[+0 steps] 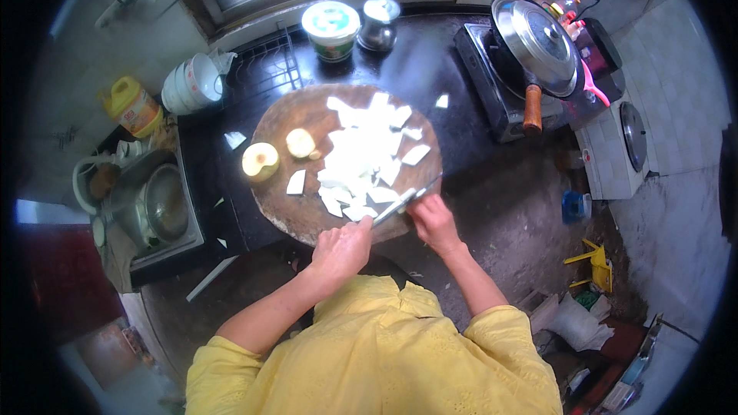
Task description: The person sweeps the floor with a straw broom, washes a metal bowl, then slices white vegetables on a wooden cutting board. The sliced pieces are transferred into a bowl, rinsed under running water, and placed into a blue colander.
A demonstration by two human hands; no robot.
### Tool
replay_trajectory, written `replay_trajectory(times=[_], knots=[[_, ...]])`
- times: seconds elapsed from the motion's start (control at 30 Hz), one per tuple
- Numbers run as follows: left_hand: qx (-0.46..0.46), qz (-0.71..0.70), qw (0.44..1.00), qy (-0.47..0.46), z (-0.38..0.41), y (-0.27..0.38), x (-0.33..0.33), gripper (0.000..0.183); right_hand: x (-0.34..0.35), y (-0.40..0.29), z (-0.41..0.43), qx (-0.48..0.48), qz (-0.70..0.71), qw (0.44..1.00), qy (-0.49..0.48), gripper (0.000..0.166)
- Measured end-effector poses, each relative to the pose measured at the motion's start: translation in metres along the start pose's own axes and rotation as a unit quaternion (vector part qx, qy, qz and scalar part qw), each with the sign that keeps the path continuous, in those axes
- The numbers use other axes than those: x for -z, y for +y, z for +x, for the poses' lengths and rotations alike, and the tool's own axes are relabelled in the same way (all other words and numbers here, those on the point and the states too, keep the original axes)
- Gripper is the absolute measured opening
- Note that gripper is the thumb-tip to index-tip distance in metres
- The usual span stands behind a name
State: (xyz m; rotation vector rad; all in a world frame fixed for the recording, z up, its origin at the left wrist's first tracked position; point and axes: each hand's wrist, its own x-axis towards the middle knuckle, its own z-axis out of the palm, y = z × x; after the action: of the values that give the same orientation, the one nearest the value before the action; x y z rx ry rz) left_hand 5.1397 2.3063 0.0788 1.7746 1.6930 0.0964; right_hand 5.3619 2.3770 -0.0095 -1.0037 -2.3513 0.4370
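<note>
A round wooden chopping board (271, 118) lies before me, heaped with pale, overexposed vegetable pieces (360, 150). At the board's near right edge, my left hand (344, 245) is closed around the near end of a knife (428, 185), seen nearly edge-on. My right hand (436, 222) is against the far part of the blade, fingers bent; whether it grips the knife or a piece is hidden. On the board's left side are a cut vegetable end with green skin (260, 162) and a smaller rounded pale piece (300, 143).
A lidded pan (536, 40) with a wooden handle (533, 109) stands on a gas stove (500, 121) at right. Behind the board are a plastic tub (330, 31) and a metal pot (379, 29). Left are stacked bowls (193, 83), a yellow jug (134, 106) and a sink (193, 225).
</note>
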Motion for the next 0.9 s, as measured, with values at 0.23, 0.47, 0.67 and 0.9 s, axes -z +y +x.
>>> replay_trajectory(times=[0.23,0.47,0.67,0.9], knots=[[0.01,-0.024,1.0,0.003,0.027,-0.001,-0.032,0.016,0.001,-0.003,0.002,-0.002,0.0,1.0,0.025,0.016],[0.069,-0.158,0.985,0.025,0.026,-0.037,0.011,0.031,-0.012,0.006,0.027,-0.032,0.075,0.997,0.008,0.024],[0.042,-0.034,0.993,0.108,-0.006,-0.048,0.05,0.022,-0.023,0.054,0.085,-0.139,0.079,0.977,0.141,0.019],[-0.029,0.13,0.95,0.282,-0.04,-0.07,0.046,0.025,-0.035,0.042,0.122,-0.11,0.103,0.987,0.051,0.016]])
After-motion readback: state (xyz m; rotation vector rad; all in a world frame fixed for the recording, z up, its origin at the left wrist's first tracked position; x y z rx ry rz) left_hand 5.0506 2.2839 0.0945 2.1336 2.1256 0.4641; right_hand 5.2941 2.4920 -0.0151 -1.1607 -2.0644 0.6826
